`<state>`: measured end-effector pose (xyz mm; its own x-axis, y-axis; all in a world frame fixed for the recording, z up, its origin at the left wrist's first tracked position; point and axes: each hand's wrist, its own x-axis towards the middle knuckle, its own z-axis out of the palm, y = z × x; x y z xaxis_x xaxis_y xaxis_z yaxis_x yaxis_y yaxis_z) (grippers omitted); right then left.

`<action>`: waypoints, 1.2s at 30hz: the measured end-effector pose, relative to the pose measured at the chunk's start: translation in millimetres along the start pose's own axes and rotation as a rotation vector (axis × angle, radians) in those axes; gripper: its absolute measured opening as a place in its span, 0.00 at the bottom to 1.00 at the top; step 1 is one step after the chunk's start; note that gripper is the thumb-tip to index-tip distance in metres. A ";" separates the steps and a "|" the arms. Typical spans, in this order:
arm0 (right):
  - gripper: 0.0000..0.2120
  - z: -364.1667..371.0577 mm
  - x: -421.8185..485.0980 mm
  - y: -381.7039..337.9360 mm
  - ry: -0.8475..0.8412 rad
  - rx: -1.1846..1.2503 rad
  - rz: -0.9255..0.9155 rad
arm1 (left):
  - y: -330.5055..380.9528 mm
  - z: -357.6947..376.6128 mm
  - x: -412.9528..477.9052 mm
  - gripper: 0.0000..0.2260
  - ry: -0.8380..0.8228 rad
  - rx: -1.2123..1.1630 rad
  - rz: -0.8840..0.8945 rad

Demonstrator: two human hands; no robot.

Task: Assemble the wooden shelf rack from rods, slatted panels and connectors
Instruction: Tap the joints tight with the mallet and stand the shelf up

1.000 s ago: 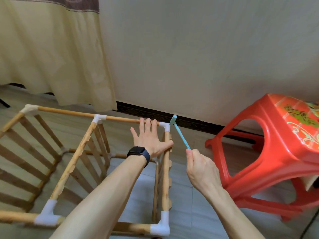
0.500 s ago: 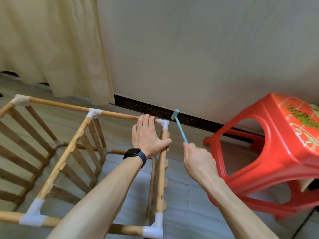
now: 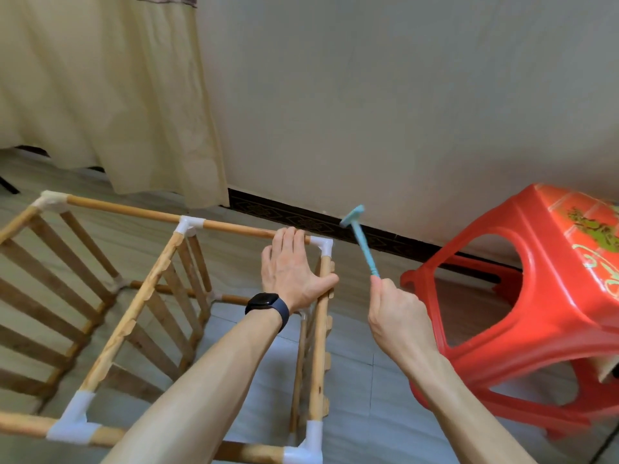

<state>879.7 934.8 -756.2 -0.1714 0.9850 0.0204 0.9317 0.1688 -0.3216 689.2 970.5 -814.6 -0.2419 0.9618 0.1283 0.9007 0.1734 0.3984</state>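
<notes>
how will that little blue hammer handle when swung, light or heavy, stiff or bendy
Probably light: the blue hammer has a thin shaft and a small head, and the right hand holds it by its end. It looks like plastic, so it may flex slightly on impact. Held that far back, it could twist if it strikes off-centre.
</notes>
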 end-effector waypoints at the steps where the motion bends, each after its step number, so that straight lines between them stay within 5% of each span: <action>1: 0.19 -2.8 0.0 0.2 0.056 0.032 -0.013 | 0.6 0.4 0.0 0.47 0.008 -0.013 -0.011; 8: 0.18 -6.2 -15.5 -11.0 0.028 0.099 -0.024 | -19.9 -26.7 0.3 0.44 -0.204 -0.035 0.105; 11: 0.18 2.7 -22.3 -30.3 -0.019 0.124 -0.040 | -60.1 -72.7 7.6 0.40 -0.143 0.087 0.180; 14: 0.17 13.8 -26.0 -61.5 -0.064 0.139 -0.111 | -116.9 -113.9 8.4 0.44 -0.092 0.196 0.075; 23: 0.19 38.6 -0.4 -143.5 -0.082 0.094 -0.285 | -211.8 -137.8 15.5 0.53 -0.335 0.265 -0.100; 36: 0.19 64.8 30.4 -189.1 -0.001 0.025 -0.382 | -217.0 -112.1 10.2 0.39 -0.026 -0.024 -0.120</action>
<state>677.6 930.4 -756.1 -0.5051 0.8512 0.1423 0.7924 0.5228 -0.3144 450.8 918.9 -797.9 -0.3378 0.9396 0.0546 0.8566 0.2828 0.4316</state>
